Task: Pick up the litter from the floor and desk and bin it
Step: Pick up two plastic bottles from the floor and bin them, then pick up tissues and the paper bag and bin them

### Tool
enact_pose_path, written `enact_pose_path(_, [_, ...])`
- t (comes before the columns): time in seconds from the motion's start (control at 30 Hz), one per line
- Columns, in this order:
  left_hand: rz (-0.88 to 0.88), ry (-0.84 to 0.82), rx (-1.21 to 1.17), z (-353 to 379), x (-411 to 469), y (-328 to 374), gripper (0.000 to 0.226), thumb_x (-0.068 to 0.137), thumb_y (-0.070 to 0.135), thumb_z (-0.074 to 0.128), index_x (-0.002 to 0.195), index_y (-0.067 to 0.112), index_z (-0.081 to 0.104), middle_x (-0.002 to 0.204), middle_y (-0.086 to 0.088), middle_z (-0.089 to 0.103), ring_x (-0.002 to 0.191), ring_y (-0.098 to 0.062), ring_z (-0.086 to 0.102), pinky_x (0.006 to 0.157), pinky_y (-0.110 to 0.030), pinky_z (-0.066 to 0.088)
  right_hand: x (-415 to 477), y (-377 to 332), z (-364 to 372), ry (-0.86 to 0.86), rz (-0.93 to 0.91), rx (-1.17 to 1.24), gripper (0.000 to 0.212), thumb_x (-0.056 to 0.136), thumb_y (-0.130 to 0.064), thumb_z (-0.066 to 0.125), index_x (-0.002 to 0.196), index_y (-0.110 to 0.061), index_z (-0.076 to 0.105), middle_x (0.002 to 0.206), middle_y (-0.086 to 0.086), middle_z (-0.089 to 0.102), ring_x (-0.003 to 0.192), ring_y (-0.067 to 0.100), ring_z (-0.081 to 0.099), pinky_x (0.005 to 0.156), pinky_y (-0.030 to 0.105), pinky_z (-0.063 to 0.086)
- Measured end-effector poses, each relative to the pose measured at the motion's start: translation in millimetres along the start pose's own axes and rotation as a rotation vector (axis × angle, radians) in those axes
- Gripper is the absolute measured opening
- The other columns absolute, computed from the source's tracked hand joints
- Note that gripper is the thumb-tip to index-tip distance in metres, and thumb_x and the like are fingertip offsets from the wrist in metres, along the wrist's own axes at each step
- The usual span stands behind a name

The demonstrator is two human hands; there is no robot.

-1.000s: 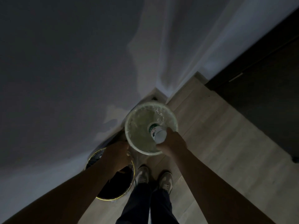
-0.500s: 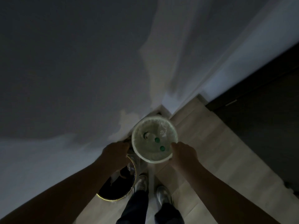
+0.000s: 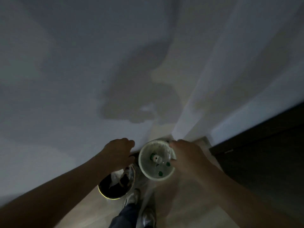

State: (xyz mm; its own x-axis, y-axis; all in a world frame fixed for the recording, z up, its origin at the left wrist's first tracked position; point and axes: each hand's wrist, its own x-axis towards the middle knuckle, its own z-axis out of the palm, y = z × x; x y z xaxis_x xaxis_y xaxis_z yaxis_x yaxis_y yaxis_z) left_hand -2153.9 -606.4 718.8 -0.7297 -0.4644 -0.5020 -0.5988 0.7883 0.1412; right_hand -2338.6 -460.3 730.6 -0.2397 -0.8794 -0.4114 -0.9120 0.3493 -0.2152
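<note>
A white round bin (image 3: 148, 174) stands on the floor in the wall corner. Inside it lie clear plastic bottles (image 3: 156, 159) with green caps. My right hand (image 3: 186, 156) hovers over the bin's right rim with relaxed fingers and holds nothing. To the left stands a black bin (image 3: 115, 194) with a yellow rim, with crumpled white litter (image 3: 116, 176) in it. My left hand (image 3: 119, 153) hangs above the black bin, close to the wall; its fingers are loosely curled and nothing shows in them.
A pale wall (image 3: 82, 79) fills the upper view right behind the bins. A dark cabinet or door (image 3: 263, 153) stands on the right. My shoes (image 3: 141, 206) are on the wooden floor (image 3: 181, 203) just in front of the bins. The room is dim.
One second ago my right hand held a bottle over the white bin. The bottle now lies inside and the hand is empty. The view has tilted up toward the wall.
</note>
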Motion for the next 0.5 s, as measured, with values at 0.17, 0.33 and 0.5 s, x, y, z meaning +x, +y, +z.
enact_pose_path(0.17, [-0.128,0.193,-0.069,-43.4,-85.5,-15.5,0.050,0.092,0.044,0.051,0.137,0.023,0.042,0.128,0.001,0.052,0.114,-0.016,0.053,0.097,-0.030,0.043,-15.3,-49.8,-74.0,0.033,-0.231,-0.136,0.037,0.090,-0.036,0.058,0.122,-0.019,0.048,0.113,0.000,0.055,0.100,0.019,0.057,0.084,0.031,0.047])
enact_pose_path(0.33, [-0.328,0.352,-0.093,-71.6,-179.3,-47.3,0.050,0.092,0.046,0.051,0.137,0.026,0.042,0.129,0.004,0.053,0.114,-0.014,0.055,0.097,-0.027,0.043,-20.1,-132.6,-126.6,0.075,-0.455,-0.141,0.043,0.088,-0.035,0.058,0.127,-0.021,0.049,0.120,0.000,0.056,0.109,0.019,0.055,0.091,0.031,0.046])
enact_pose_path(0.5, [-0.552,0.487,-0.163,-72.7,-274.4,-72.4,0.050,0.090,0.047,0.053,0.136,0.028,0.044,0.127,0.006,0.054,0.112,-0.012,0.055,0.096,-0.026,0.044,-33.7,-236.0,-157.7,0.160,-0.706,-0.201,0.045,0.087,-0.035,0.059,0.129,-0.022,0.052,0.123,-0.002,0.057,0.111,0.018,0.055,0.089,0.029,0.046])
